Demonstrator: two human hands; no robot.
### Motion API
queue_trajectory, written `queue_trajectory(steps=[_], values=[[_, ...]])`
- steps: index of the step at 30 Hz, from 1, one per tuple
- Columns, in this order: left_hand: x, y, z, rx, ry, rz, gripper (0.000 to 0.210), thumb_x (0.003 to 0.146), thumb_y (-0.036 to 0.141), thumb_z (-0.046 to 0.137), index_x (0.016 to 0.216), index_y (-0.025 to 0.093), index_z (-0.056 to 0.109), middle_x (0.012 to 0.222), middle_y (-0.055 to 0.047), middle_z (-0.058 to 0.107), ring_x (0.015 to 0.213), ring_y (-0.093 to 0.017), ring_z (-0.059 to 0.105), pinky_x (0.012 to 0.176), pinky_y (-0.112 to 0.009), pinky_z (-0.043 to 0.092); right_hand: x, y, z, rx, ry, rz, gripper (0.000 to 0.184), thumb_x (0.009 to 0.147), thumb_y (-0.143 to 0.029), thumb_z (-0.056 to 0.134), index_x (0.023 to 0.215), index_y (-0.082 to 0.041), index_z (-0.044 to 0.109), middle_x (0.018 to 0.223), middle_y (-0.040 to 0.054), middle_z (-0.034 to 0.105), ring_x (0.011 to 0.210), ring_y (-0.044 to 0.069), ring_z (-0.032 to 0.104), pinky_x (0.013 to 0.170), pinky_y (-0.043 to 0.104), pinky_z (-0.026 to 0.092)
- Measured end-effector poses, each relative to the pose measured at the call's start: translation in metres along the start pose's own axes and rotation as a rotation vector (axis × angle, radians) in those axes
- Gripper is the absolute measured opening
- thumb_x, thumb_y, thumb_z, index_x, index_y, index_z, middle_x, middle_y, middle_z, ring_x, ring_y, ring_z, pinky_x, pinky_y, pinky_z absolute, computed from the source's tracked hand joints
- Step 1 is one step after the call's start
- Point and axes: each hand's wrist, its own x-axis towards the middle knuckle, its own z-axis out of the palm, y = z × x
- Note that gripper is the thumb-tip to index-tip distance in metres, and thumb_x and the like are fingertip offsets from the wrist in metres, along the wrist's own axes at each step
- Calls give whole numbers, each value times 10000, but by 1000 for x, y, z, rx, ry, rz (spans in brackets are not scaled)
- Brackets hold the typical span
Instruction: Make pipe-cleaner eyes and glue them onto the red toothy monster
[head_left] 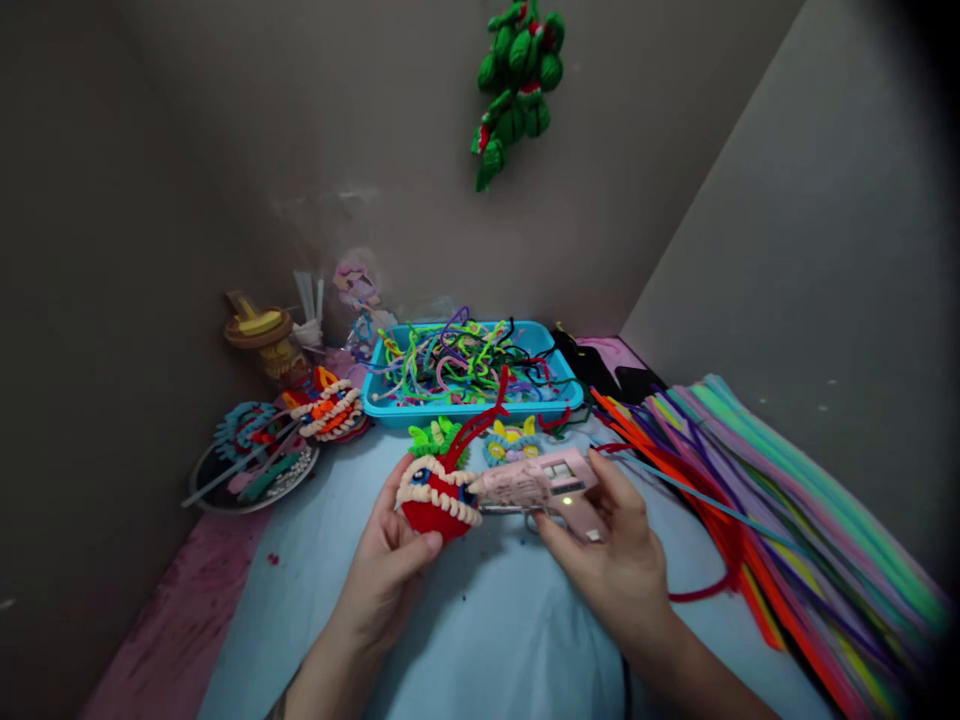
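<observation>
My left hand (394,545) is closed around a red pipe-cleaner figure (435,515) with cream twisted trim and blue-and-white eyes. Two red stems stick up from its top. In my right hand (619,555) is a pink glue gun (536,485), its small light glowing on the side. The gun's nozzle points left and meets the figure at its right eye, or nearly so; I cannot tell whether they touch. Just behind the figure lie a green pipe-cleaner piece (435,438) and a blue-and-yellow one (511,440).
A blue tray (472,408) heaped with pipe-cleaner scraps stands at the back. Long coloured pipe cleaners (780,520) spread along the right. At the left are a metal bowl (289,485) with pieces in it, an orange-and-cream figure (330,412) and a lidded cup (262,335). Green decorations (521,70) hang above.
</observation>
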Motion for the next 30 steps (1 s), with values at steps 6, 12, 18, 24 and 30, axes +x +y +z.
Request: queue_trajectory(steps=[6,12,18,24,30], values=[[0,-1,-1,21,10,22,851,606,79,780,1348,262,405,1306,-109,563,1118,-287,581,927,-376,490,2,1,-3,-40,-18,-22,613,777,-284,630,1330,-246,369,1086,76,663,884,214,688,731,315,581],[1,-1,-1,25,15,29,817,613,86,775,1330,260,424,1296,-103,571,1113,-279,584,925,-363,490,2,2,-4,-39,-40,-30,609,782,-251,610,1338,-254,361,1109,70,651,922,219,675,763,326,572],[0,0,-2,27,12,22,834,616,88,775,1344,264,407,1300,-101,567,1092,-270,595,929,-367,484,3,2,-5,-43,-64,-24,583,788,-238,588,1332,-246,377,1093,75,654,898,220,679,756,326,573],[1,-3,-3,26,18,37,845,603,126,789,1347,254,409,1306,-99,562,1114,-279,581,938,-374,477,4,2,-7,-12,-81,-31,561,794,-259,581,1321,-246,390,1060,75,662,858,215,684,696,305,580],[1,-2,-3,28,27,34,880,596,135,795,1365,245,382,1321,-111,552,1143,-291,563,952,-368,464,4,3,-9,24,-127,7,569,795,-268,580,1330,-260,383,1052,76,662,847,218,684,706,313,581]])
